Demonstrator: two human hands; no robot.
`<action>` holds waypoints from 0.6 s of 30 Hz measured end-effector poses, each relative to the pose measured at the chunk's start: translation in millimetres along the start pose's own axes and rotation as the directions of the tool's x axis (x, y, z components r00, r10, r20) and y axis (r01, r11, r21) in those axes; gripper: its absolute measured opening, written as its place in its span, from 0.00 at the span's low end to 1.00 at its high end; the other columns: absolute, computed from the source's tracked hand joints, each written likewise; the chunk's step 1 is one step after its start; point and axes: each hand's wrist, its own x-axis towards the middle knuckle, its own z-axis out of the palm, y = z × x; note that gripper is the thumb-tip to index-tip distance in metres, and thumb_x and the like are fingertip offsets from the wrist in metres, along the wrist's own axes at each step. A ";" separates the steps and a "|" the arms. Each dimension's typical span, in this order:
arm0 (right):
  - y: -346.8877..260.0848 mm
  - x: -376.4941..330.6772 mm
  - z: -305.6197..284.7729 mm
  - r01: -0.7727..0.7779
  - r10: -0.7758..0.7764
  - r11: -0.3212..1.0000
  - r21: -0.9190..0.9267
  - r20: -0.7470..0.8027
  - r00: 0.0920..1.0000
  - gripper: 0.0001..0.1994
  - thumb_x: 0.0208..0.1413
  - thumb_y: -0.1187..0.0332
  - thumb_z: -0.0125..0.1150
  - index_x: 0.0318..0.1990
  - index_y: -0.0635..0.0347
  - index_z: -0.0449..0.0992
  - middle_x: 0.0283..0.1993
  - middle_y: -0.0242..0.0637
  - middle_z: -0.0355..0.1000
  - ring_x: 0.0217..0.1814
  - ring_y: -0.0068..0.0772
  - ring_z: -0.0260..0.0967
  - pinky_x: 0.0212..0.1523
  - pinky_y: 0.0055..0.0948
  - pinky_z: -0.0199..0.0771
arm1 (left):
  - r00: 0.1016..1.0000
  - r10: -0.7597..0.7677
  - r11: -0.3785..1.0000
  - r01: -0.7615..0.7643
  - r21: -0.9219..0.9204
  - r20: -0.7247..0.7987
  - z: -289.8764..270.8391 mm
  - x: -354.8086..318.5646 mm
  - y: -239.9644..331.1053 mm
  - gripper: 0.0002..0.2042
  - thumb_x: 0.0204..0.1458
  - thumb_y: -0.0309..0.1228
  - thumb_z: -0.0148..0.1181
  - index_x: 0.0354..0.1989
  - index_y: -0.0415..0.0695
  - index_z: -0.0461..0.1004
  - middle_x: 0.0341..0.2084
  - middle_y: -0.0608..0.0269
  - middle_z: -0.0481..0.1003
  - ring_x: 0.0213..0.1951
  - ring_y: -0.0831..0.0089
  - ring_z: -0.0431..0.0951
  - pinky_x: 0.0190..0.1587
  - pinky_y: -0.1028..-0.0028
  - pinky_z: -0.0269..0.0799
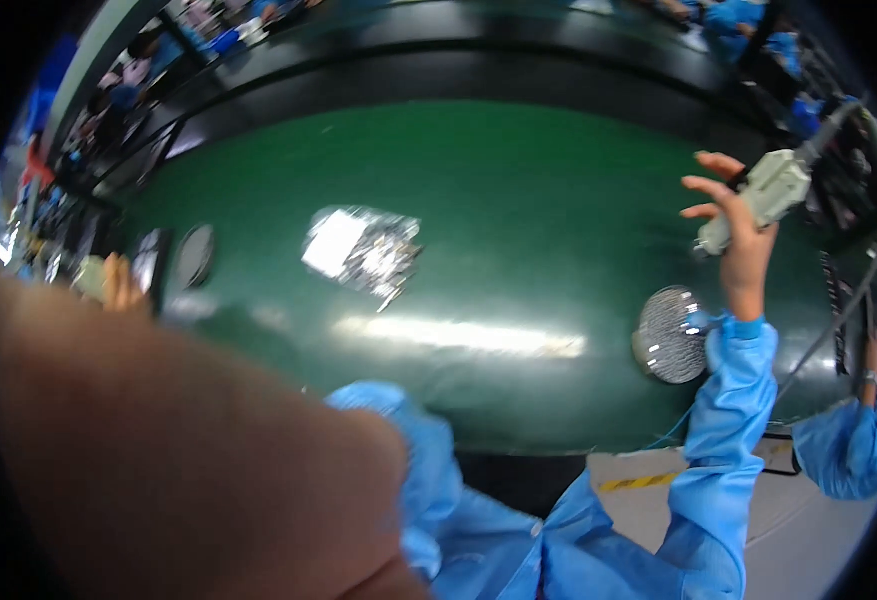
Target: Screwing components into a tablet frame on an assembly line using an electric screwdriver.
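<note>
My right hand (743, 215) is raised at the far right of the bench, against a pale electric screwdriver (780, 185) on a grey cable. Its fingers reach out leftward past the tool, spread apart and not wrapped round it. The screwdriver's nose slants down toward the bench. My left hand and bare forearm (198, 450) are lifted very close to the camera; they blur over the lower left, and the fingers cannot be made out. Between the arms lies a clear plastic bag (383, 262) of small metal parts with a white slip. Below my right hand sits a round, silvery, textured piece (673, 335).
The green bench top (518, 220) spans the middle. At the left are a grey oval piece (195, 255) and another person's hand (120, 285). A co-worker's blue sleeve (853, 448) shows at the right. Behind the bench runs a dark belt (458, 75).
</note>
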 end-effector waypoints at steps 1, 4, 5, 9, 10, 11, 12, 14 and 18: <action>0.2 1.3 -12.1 0.005 -0.005 1.000 -0.030 0.000 1.000 0.18 0.64 0.72 0.58 0.59 0.71 0.72 0.57 0.50 0.75 0.51 0.41 0.80 0.38 0.34 0.86 | 1.000 -0.002 1.000 0.002 0.030 0.010 -14.5 15.2 -2.0 0.19 0.64 0.47 0.48 0.37 0.44 0.75 0.37 0.62 0.78 0.42 0.69 0.77 0.55 0.71 0.63; 16.9 2.3 -25.4 -0.004 0.004 0.996 -0.093 0.002 1.000 0.21 0.65 0.68 0.58 0.62 0.70 0.72 0.64 0.51 0.71 0.56 0.42 0.78 0.45 0.33 0.84 | 0.989 0.106 0.990 -0.114 0.080 0.101 -15.6 52.3 9.6 0.18 0.64 0.46 0.48 0.36 0.44 0.75 0.36 0.63 0.79 0.41 0.71 0.77 0.54 0.73 0.63; 22.9 -0.5 -33.7 -0.042 0.039 0.991 -0.125 -0.029 0.999 0.23 0.65 0.68 0.58 0.64 0.69 0.70 0.65 0.51 0.70 0.57 0.41 0.78 0.47 0.33 0.83 | 0.986 0.132 0.988 -0.139 0.072 0.098 -15.9 8.1 7.5 0.18 0.65 0.46 0.48 0.35 0.44 0.75 0.35 0.64 0.79 0.40 0.72 0.77 0.54 0.74 0.63; 27.4 -3.2 -26.2 -0.004 0.007 0.998 -0.067 0.055 0.998 0.26 0.66 0.68 0.58 0.68 0.69 0.66 0.67 0.50 0.68 0.62 0.41 0.74 0.55 0.37 0.80 | 0.945 0.244 0.958 -0.270 0.100 0.218 1.7 26.5 32.9 0.17 0.65 0.45 0.48 0.33 0.45 0.74 0.33 0.66 0.79 0.39 0.75 0.77 0.53 0.77 0.63; 26.5 -3.0 -19.0 0.002 0.002 0.998 -0.062 0.072 0.997 0.26 0.66 0.68 0.58 0.68 0.69 0.66 0.67 0.50 0.68 0.63 0.41 0.73 0.56 0.38 0.80 | 0.934 0.274 0.947 -0.303 0.106 0.229 8.0 28.9 45.1 0.17 0.65 0.44 0.48 0.32 0.45 0.74 0.33 0.67 0.79 0.39 0.75 0.77 0.53 0.78 0.63; 26.9 -2.4 -8.7 0.009 -0.004 0.999 -0.052 0.092 0.996 0.26 0.66 0.68 0.58 0.69 0.69 0.65 0.67 0.49 0.68 0.63 0.41 0.73 0.57 0.38 0.79 | 0.920 0.304 0.934 -0.339 0.115 0.245 5.4 37.8 56.2 0.17 0.65 0.44 0.48 0.32 0.45 0.74 0.32 0.68 0.79 0.38 0.76 0.77 0.53 0.78 0.63; 32.9 -2.7 -9.5 0.006 -0.002 0.999 -0.042 0.096 0.995 0.26 0.66 0.68 0.58 0.69 0.69 0.65 0.67 0.49 0.68 0.63 0.41 0.73 0.57 0.38 0.79 | 0.918 0.310 0.939 -0.337 0.071 0.248 -0.9 37.0 70.0 0.16 0.63 0.43 0.49 0.29 0.45 0.73 0.31 0.66 0.79 0.38 0.75 0.78 0.50 0.75 0.66; 27.8 -2.2 -24.9 0.041 -0.034 0.994 -0.101 0.071 0.997 0.27 0.65 0.68 0.59 0.69 0.70 0.64 0.67 0.52 0.68 0.65 0.45 0.72 0.61 0.41 0.78 | 0.917 0.366 0.930 -0.369 -0.013 0.157 -0.1 25.3 71.5 0.10 0.56 0.33 0.51 0.27 0.44 0.75 0.28 0.66 0.78 0.34 0.75 0.77 0.42 0.74 0.69; 60.5 2.0 -68.1 0.107 -0.104 0.994 -0.006 0.197 0.975 0.35 0.65 0.55 0.53 0.73 0.69 0.57 0.72 0.52 0.63 0.72 0.49 0.64 0.73 0.48 0.64 | 0.895 0.444 0.894 -0.440 -0.083 0.041 19.1 11.0 72.1 0.08 0.51 0.23 0.54 0.20 0.45 0.72 0.16 0.72 0.71 0.24 0.78 0.71 0.33 0.78 0.67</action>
